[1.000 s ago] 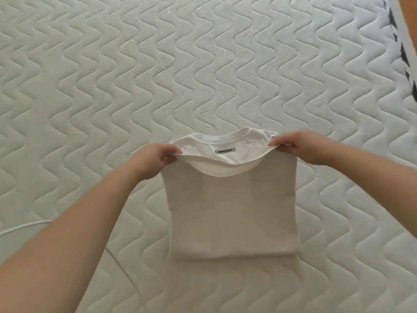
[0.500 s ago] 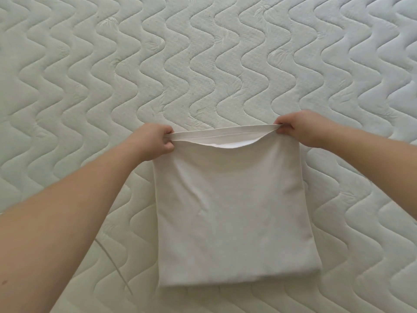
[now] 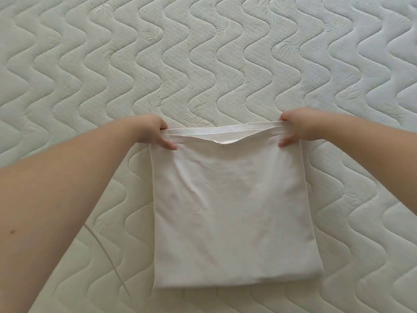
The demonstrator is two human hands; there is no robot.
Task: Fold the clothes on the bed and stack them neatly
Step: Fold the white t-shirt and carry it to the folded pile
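Since the earlier frame the fold has flattened. Nearest you, the folded white cotton garment (image 3: 230,213) lies on the quilted white mattress (image 3: 203,64). Your left hand (image 3: 153,132) and right hand (image 3: 297,127) pinch its far corners.

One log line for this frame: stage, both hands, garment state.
stage: folding | left hand: pinches shirt far-left corner | right hand: pinches far-right corner | shirt: folded rectangle on mattress

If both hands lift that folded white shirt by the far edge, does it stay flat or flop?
Likely flops: the white shirt is thin cloth, and its far edge already sags between the left hand and the right hand. Probably light, since fingertip pinches hold it. It may unfold, as the layers lie loose on the mattress.
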